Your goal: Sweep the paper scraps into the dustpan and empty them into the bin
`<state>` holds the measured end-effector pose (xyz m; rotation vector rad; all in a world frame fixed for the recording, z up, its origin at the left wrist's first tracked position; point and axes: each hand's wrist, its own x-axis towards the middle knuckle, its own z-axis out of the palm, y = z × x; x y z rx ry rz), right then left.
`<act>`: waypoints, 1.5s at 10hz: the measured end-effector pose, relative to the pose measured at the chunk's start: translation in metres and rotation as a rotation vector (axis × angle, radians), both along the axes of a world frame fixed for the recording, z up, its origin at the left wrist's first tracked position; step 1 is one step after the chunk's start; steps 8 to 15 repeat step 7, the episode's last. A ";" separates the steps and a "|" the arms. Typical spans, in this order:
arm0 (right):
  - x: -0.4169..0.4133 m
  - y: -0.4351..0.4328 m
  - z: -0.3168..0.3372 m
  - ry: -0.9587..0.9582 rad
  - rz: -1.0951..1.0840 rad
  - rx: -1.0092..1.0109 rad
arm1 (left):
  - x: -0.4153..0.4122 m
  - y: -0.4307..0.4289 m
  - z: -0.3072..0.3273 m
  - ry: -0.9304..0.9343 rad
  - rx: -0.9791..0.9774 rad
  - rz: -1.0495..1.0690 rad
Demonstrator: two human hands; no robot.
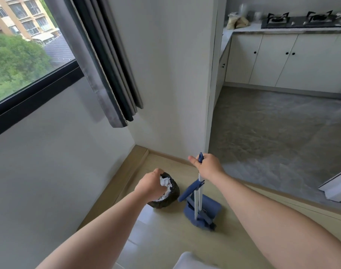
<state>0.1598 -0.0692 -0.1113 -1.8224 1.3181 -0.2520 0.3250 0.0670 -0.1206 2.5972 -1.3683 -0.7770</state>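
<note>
1. Plenty of paper scraps [165, 184] sit heaped in the bin [173, 198], white and crumpled, right under the left fingertips. They look feather-light and soft, the sort that drifts on any puff of air.
2. Left hand [151, 186] is over the bin mouth, fingers curled down into the heap, thumb by the far rim. Whether they pinch the black liner or only press the paper, I can't tell.
3. My call: pinch any stray scrap gently at its edge, and steady the bin by its rim, since that liner looks thin and slack.
4. Just right of those fingers the blue dustpan [212, 207] stands on the floor, with the broom [201, 223] head tucked at its near side.
5. Right hand [208, 167] wraps its fingers firmly round the tops of the handles [199, 189], thumb jutting left. The poles look stiff, light and upright.
6. Beyond both hands are the wall corner and the curtain [107, 74].
</note>
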 end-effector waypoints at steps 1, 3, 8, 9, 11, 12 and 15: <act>0.003 0.005 -0.014 -0.031 -0.011 0.055 | 0.006 0.003 -0.005 0.024 0.005 0.018; 0.006 0.001 -0.035 0.079 -0.057 0.128 | 0.012 0.004 -0.014 0.058 0.009 0.023; -0.067 -0.010 -0.043 -0.001 0.019 0.276 | 0.011 0.019 -0.003 0.110 -0.272 0.105; -0.067 -0.010 -0.043 -0.001 0.019 0.276 | 0.011 0.019 -0.003 0.110 -0.272 0.105; -0.067 -0.010 -0.043 -0.001 0.019 0.276 | 0.011 0.019 -0.003 0.110 -0.272 0.105; -0.067 -0.010 -0.043 -0.001 0.019 0.276 | 0.011 0.019 -0.003 0.110 -0.272 0.105; -0.067 -0.010 -0.043 -0.001 0.019 0.276 | 0.011 0.019 -0.003 0.110 -0.272 0.105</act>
